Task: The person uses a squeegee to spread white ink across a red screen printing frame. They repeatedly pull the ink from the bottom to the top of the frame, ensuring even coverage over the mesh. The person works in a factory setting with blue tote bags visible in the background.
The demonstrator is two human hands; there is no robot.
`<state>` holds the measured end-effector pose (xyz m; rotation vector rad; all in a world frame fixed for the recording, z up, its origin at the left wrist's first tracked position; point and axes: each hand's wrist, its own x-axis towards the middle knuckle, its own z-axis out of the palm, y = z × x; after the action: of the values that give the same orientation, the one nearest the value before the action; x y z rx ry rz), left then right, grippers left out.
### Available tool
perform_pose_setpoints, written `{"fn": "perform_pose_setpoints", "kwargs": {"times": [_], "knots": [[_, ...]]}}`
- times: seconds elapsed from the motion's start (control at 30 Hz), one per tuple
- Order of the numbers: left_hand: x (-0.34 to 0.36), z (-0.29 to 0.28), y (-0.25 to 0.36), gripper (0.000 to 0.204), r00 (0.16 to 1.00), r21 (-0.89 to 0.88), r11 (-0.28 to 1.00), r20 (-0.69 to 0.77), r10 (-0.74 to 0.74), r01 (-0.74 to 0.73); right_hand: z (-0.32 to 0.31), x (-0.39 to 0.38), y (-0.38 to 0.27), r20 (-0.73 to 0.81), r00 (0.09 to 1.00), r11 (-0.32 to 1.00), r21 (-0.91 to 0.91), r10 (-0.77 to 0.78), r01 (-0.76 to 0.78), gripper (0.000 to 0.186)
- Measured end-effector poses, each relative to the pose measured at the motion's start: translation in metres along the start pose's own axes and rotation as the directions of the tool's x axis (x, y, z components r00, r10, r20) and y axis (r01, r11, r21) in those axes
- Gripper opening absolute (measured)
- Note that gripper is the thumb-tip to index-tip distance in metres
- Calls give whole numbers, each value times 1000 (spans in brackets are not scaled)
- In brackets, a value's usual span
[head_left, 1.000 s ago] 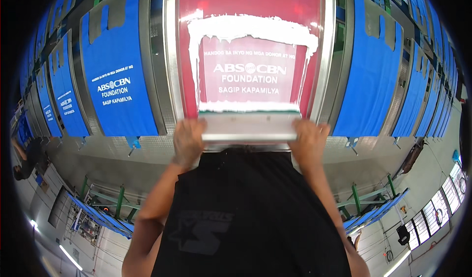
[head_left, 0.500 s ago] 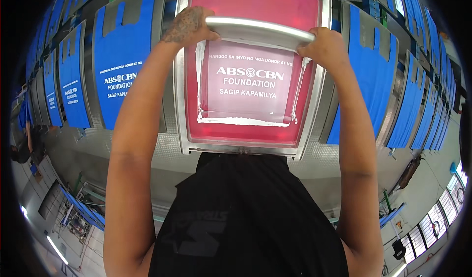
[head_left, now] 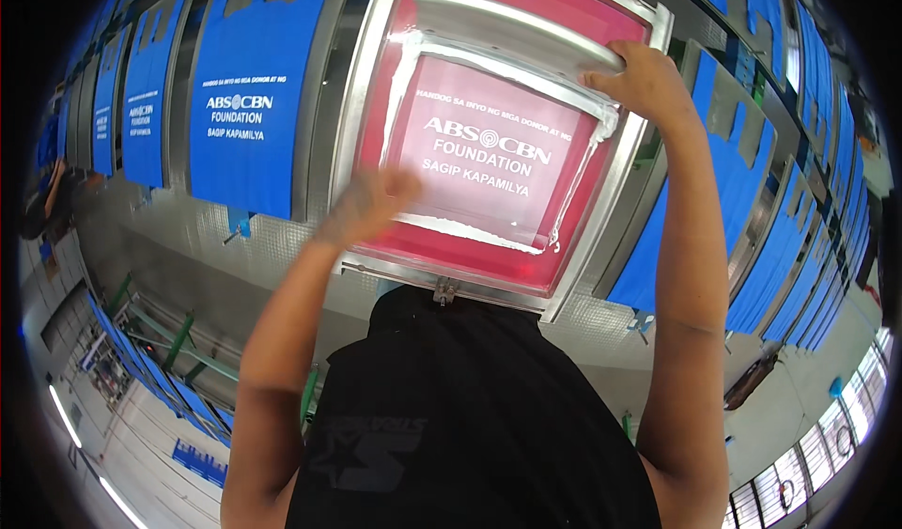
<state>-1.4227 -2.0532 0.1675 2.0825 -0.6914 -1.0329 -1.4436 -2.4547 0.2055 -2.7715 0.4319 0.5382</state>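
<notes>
A screen-printing frame [head_left: 369, 69] with silver metal rails and red mesh [head_left: 498, 266] lies in front of me, tilted in view. White ink [head_left: 470, 229] lines the edges of a paler window with white lettering. Across the far part of the mesh rests a squeegee [head_left: 517, 23] with a long silver handle. My right hand [head_left: 648, 85] grips the squeegee's right end. My left hand [head_left: 376, 205], off the squeegee, is over the frame's near left side; motion smears its fingers, so their pose and any contact are unclear.
Blue cut fabric pieces [head_left: 249, 97] lie on grey boards in rows to the left, some printed white. More blue pieces [head_left: 700, 191] line the right side. A metal clamp [head_left: 445, 290] sits at the frame's near edge. At the far left, part of another person [head_left: 54, 191] shows.
My left hand has let go of the squeegee's left end and come down toward the near left rail. My right hand keeps its grip. The whole view has turned, tilting the frame.
</notes>
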Motion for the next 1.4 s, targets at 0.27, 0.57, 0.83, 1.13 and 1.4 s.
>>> {"fn": "perform_pose_setpoints", "kwargs": {"times": [0.27,0.57,0.83,1.13,1.4], "knots": [[-138,168,-62,50,858,-293,816,303,-415,499,18,45,-4,-17,951,947,93,-308,308,50],[-156,152,-36,44,959,-373,892,213,-185,255,19,-26,-50,-90,983,987,-24,-162,161,35],[-160,153,-33,33,977,-399,894,135,-165,206,76,-137,-94,-132,976,983,34,-175,180,36],[-155,176,-42,37,987,-273,951,-27,-156,143,134,-257,-140,-215,957,978,30,-195,207,37],[-156,192,-42,36,962,-131,986,-240,-130,101,100,-217,-60,-209,917,788,596,339,-155,40]]}}
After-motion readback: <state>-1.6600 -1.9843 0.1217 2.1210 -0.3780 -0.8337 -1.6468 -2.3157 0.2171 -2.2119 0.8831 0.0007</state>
